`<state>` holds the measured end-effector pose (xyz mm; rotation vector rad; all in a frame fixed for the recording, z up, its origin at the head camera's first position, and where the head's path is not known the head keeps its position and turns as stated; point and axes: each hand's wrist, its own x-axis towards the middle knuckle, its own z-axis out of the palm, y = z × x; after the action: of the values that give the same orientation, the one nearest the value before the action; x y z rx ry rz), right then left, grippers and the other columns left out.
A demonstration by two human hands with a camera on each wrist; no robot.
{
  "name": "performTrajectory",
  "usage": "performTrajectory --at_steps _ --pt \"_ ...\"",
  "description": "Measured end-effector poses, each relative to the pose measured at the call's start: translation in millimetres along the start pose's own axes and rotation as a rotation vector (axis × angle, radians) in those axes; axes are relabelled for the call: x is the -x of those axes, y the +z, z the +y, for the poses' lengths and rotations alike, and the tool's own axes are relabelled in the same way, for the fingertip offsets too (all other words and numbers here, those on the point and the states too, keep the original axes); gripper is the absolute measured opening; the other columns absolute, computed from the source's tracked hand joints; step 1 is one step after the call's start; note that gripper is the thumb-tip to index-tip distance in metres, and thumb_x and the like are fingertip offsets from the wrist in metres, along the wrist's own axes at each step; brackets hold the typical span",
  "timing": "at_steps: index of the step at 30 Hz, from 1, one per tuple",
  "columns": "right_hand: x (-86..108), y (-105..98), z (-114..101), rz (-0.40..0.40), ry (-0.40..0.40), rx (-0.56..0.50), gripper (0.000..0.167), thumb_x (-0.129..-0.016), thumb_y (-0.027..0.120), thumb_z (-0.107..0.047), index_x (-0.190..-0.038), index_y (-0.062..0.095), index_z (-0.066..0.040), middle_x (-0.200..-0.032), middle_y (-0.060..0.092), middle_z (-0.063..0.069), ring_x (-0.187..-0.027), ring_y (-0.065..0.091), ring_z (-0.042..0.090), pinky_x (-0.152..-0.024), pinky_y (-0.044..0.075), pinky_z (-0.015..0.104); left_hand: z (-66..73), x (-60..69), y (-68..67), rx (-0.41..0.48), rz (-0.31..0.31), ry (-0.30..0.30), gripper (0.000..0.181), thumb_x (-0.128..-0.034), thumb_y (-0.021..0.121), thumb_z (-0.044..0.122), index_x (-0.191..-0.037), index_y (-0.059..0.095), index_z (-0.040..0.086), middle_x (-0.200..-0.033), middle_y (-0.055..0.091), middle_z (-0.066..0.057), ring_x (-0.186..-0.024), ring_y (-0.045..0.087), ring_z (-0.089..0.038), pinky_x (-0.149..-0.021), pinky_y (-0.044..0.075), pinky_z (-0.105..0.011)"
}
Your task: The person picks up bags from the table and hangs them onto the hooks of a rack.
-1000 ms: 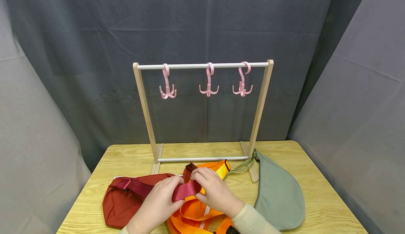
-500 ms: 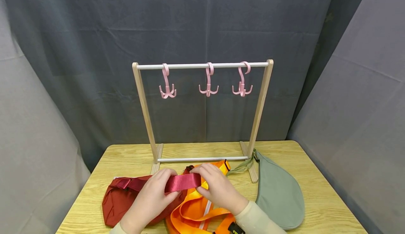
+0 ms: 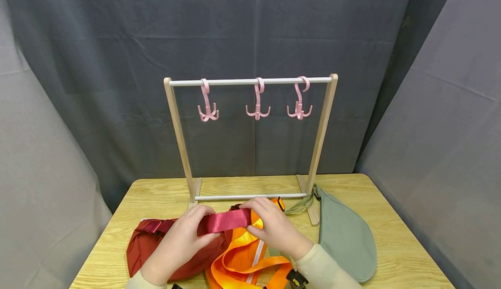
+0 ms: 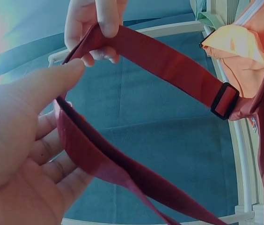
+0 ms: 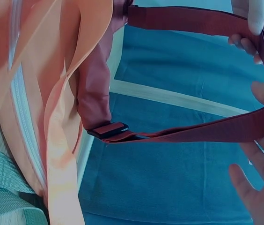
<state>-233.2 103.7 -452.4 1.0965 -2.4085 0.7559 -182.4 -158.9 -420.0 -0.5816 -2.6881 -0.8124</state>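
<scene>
A shiny dark-red bag strap (image 3: 228, 220) stretches between my two hands above the table. My left hand (image 3: 181, 237) pinches it between thumb and fingers, and my right hand (image 3: 274, 228) pinches it a short span to the right. The strap runs to the red waist bag (image 3: 141, 250), lying at the left, partly behind my left hand and forearm. In the left wrist view, a black slider buckle (image 4: 224, 101) sits on the strap near the bag. Beneath the hands lies an orange bag (image 3: 240, 254) with loose orange webbing, partly covered by my right hand.
A rack with wooden sides and a white top bar (image 3: 235, 82) stands at the back. Pink hooks (image 3: 258, 100) hang from the bar, spaced apart. A grey-green bag (image 3: 346, 237) lies at the right, its strap by the rack's right foot (image 3: 313, 215). Grey cloth surrounds the wooden table (image 3: 399, 254).
Both hands have risen and moved apart, the left hand leftward and the right hand slightly up and rightward. The strap between them is higher, and a longer stretch shows. The rack and green bag stay put.
</scene>
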Motion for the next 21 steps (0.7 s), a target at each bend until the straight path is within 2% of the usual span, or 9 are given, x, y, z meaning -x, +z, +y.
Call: performTrajectory --at_steps 5,9,16,21 --pt "-0.5 -1.9 2.3 0.002 0.002 -0.036 0.047 -0.086 0.085 -0.019 -0.128 0.062 -0.017 -0.122 0.065 -0.008 -0.116 0.06 0.013 -0.1 0.054 0.038 -3.9 -0.4 -2.2 0.03 -0.003 0.01 0.048 -0.0757 0.093 0.017 -0.115 0.065 0.019 -0.104 0.063 0.009 -0.094 0.057 -0.005 -0.085 0.057 -0.025" --pt "-1.1 -2.4 3.5 -0.002 0.036 -0.071 0.047 -0.087 0.085 -0.022 -0.127 0.062 -0.018 -0.122 0.064 -0.009 -0.116 0.06 0.012 -0.099 0.054 0.037 -6.4 -0.6 -3.8 0.072 0.011 0.011 0.049 -0.076 0.092 0.013 -0.116 0.066 0.018 -0.107 0.064 0.008 -0.096 0.058 -0.007 -0.087 0.057 -0.027" --pt "-3.1 -4.0 1.6 0.02 0.142 -0.23 0.045 -0.088 0.083 -0.016 -0.127 0.061 -0.022 -0.121 0.064 -0.01 -0.112 0.059 0.011 -0.097 0.054 0.039 -5.7 -1.8 -8.5 0.159 0.015 -0.094 0.048 -0.0795 0.09 0.014 -0.119 0.066 0.024 -0.112 0.065 0.01 -0.099 0.06 -0.008 -0.089 0.058 -0.027" --pt "-4.9 -6.1 1.5 0.046 0.153 -0.282 0.045 -0.087 0.084 -0.013 -0.125 0.062 -0.021 -0.119 0.065 -0.009 -0.108 0.061 0.012 -0.094 0.054 0.035 -5.5 -2.4 -11.8 0.197 0.02 -0.129 0.046 -0.0822 0.088 0.017 -0.12 0.065 0.027 -0.114 0.065 0.009 -0.101 0.06 -0.009 -0.09 0.058 -0.028"
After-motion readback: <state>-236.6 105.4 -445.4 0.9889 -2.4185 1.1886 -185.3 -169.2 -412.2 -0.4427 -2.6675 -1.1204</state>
